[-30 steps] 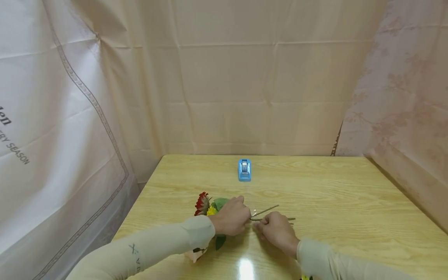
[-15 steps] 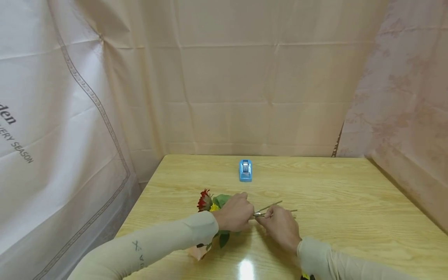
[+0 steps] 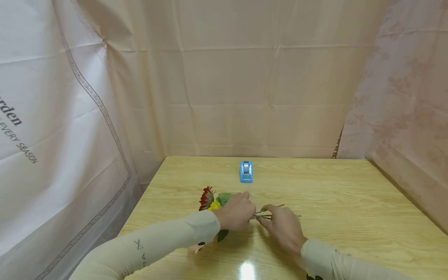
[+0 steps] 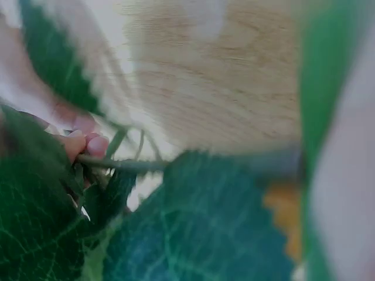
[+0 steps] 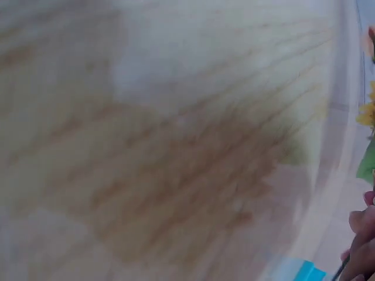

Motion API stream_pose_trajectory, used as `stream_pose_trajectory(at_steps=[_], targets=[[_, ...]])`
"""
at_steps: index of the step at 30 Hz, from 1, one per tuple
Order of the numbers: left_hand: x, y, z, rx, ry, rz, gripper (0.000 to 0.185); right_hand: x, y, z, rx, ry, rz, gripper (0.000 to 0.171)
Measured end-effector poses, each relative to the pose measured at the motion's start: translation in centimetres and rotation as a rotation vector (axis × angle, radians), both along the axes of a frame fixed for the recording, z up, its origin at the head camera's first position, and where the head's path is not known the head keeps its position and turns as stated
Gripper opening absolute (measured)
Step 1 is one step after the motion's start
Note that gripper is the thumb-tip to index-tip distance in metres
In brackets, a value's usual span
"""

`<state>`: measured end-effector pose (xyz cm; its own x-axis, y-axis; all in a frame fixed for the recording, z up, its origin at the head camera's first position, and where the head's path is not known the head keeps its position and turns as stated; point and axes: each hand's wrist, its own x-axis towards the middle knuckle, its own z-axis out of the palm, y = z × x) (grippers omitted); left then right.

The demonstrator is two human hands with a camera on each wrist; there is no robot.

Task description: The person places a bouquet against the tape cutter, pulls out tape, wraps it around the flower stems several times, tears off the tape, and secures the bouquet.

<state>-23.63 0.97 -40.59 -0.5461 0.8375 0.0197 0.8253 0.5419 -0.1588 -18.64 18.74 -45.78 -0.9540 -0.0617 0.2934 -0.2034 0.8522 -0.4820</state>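
My left hand (image 3: 238, 212) grips a bunch of flowers by the stems. To its left show a red flower (image 3: 206, 197), a yellow flower (image 3: 215, 204) and a pale pink flower (image 3: 196, 248), partly hidden by the sleeve. Large green leaves (image 4: 199, 216) fill the lower left wrist view, where the fingers close round a stem (image 4: 120, 164). Close beside it, my right hand (image 3: 282, 225) pinches the thin stems (image 3: 263, 216), whose ends stick out to the right. The right wrist view shows a yellow flower (image 5: 367, 111) and fingers (image 5: 363, 222) at its right edge.
A blue tape dispenser (image 3: 246, 173) stands behind the hands on the wooden table (image 3: 336, 190). A bit of yellow and black (image 3: 311, 277) peeks out under the right sleeve at the front. Cloth hangs (image 3: 224, 77) enclose the back and sides.
Both hands have shifted slightly right with the flowers. My right hand's fingers have changed position round the stems. A shiny strip on the stems, visible half a second ago, is no longer distinct.
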Motion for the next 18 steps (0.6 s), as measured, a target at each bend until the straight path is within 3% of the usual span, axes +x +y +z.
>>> stream_pose_trajectory(at_steps=[4,9,14,18], targets=[[0.1,-0.5,-0.6,-0.019,0.028,-0.021,0.008,0.0,0.0,-0.1,0.182,0.078,0.036,0.028],[0.3,-1.0,-0.8,-0.030,0.029,-0.026,0.005,-0.4,0.7,-0.1,0.256,0.181,0.155,0.022],[0.3,-1.1,-0.8,-0.015,0.012,-0.021,0.016,-1.2,1.1,-0.4,0.164,0.206,0.312,0.017],[0.1,-1.2,-1.2,0.006,0.016,-0.035,0.016,-1.6,1.2,-0.6,0.037,0.130,0.427,0.013]])
